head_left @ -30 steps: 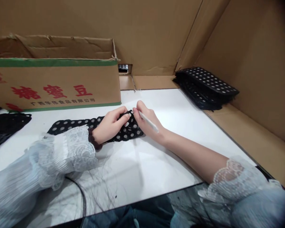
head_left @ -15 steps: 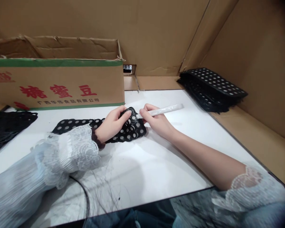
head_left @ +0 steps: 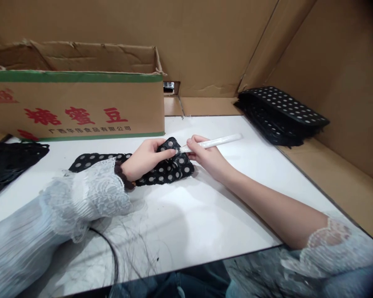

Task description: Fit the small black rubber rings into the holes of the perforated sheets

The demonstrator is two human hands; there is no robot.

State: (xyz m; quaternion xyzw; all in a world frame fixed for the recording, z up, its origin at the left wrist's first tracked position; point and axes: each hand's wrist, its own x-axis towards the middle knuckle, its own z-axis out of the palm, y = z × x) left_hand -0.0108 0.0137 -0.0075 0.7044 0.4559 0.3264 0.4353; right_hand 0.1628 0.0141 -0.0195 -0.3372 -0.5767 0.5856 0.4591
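Observation:
A black fabric piece with pale dots [head_left: 161, 176] lies on the white table, its right end folded up. My left hand [head_left: 146, 159] is closed on that raised part, thumb on top near the pen's tip. In my right hand [head_left: 207, 157] is a white pen-like tool [head_left: 224, 141], held between thumb and fingers. Its narrow tip touches or nearly touches the dotted fabric beside my left thumb. The fingers under the fabric are hidden.
An open cardboard box [head_left: 96, 103] with red lettering stands at the back left. Black openwork material [head_left: 12, 163] lies at the far left. A stack of dotted black pieces [head_left: 282, 114] rests at the back right, by cardboard walls. Dark hair hangs over the table's front [head_left: 205, 231].
My left thumb has moved slightly right and down, closer to the tool's tip. The view has shifted a little; both hands keep their hold.

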